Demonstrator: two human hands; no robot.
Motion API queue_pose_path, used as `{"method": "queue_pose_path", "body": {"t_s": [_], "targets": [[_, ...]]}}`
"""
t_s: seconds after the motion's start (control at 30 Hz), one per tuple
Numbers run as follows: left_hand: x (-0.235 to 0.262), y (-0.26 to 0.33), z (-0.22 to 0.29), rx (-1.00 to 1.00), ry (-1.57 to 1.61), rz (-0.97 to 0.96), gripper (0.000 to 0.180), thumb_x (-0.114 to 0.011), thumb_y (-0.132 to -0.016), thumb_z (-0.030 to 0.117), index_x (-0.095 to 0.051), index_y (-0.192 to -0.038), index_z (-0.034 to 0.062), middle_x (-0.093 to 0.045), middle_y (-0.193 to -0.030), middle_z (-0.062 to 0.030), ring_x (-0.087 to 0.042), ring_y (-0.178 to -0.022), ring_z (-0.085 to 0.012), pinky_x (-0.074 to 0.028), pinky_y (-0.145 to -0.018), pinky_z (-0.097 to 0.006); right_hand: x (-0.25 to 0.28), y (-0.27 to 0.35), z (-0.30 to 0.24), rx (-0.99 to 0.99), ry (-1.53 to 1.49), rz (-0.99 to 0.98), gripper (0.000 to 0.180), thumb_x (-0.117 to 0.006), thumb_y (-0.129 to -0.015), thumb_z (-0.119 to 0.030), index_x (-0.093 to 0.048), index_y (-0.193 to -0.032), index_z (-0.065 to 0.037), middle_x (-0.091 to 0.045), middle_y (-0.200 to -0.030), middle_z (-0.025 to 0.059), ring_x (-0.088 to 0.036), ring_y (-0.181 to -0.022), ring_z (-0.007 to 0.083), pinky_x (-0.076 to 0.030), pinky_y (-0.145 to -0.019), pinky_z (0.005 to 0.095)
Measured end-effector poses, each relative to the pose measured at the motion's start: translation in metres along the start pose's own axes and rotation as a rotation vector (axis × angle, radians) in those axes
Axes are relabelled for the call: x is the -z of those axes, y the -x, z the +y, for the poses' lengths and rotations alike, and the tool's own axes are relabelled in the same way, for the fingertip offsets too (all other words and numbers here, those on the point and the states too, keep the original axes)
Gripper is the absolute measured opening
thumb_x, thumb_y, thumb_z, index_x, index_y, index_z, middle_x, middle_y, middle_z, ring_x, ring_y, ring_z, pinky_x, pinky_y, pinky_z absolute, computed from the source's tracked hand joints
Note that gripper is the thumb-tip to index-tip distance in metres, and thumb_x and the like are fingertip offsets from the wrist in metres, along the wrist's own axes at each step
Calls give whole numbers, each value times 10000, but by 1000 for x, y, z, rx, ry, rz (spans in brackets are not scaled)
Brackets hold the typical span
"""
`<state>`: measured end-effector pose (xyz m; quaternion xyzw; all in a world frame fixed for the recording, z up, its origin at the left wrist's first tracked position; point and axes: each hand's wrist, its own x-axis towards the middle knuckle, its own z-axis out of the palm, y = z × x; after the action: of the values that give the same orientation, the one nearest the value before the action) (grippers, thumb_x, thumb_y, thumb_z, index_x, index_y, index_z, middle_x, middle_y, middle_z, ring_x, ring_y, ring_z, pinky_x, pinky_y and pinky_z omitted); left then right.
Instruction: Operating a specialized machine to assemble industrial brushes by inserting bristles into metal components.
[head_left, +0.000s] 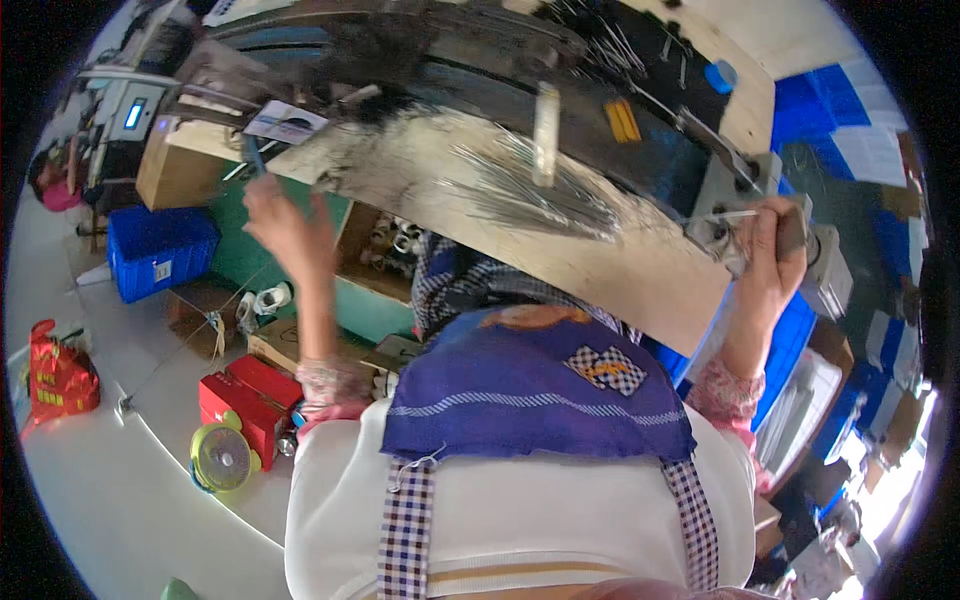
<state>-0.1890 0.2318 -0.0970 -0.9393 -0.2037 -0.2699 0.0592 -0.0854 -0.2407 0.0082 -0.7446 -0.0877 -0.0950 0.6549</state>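
Observation:
My left hand (288, 232) is raised off the left end of the wooden workbench (400, 160), its fingers smeared by motion. A narrow blue strip (253, 155) shows just above its fingertips; whether the hand holds it, I cannot tell. At the bench's right end my right hand (768, 262) is closed beside a grey metal fixture (712, 236). A thin pale rod (728, 214) juts left from its fingers, and a grey block (793, 232) sits against them. What exactly the fingers grip is partly hidden. Between the hands lies a loose bundle of thin metal rods (540, 195).
A pale upright bar (545, 135) stands behind the rods. Further back are a yellow-orange piece (621, 121) and a blue cap (720, 77). A control box with a lit display (128, 112) stands left. Blue crate (162, 250), red box (248, 400) and green fan (222, 456) are on the floor.

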Motion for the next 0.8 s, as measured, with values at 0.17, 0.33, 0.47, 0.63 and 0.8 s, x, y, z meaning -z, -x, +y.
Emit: {"method": "queue_pose_path", "body": {"t_s": [0.17,0.33,0.47,0.63,0.8], "targets": [[111,-17,174,-354,1250,-449,715,-606,-893,362,-314,-1384,-69,-398,-1389,-272,-389,-1300,-352,-289,-1069,-471,-63,-10,-42,39,-75,-241,37,-553,-921,-33,-553,-946,-5,-529,-801,15,-465,-677,69,-396,-616,212],[113,-39,191,-195,1583,-1156,306,-423,-1008,254,-535,-970,-29,-501,-936,-119,-569,-795,-173,-475,-742,-303,-83,-29,-60,207,177,-345,111,-601,-886,-43,-617,-993,-18,-599,-800,28,-517,-691,58,-423,-615,207],[54,-25,164,-24,1642,-625,276,-412,-1012,242,-562,-1009,11,-458,-1026,-60,-511,-827,-107,-433,-603,-222,-51,-62,-49,291,656,-220,132,-597,-884,-68,-655,-988,-12,-655,-840,90,-604,-722,163,-480,-665,261],[53,-13,239,217,1766,-848,241,-435,-1005,262,-557,-940,65,-460,-806,-13,-469,-652,-102,-384,-521,-220,-56,-85,-19,513,826,-367,157,-596,-833,-23,-643,-983,-18,-614,-916,114,-612,-827,282,-497,-725,325],[113,-49,239,411,2424,-1232,261,-466,-990,303,-553,-895,75,-431,-671,24,-336,-484,-42,-255,-410,-207,-71,-85,-17,643,1004,-462,247,-593,-766,-9,-643,-1003,-58,-593,-868,68,-594,-862,254,-500,-707,357]]}}
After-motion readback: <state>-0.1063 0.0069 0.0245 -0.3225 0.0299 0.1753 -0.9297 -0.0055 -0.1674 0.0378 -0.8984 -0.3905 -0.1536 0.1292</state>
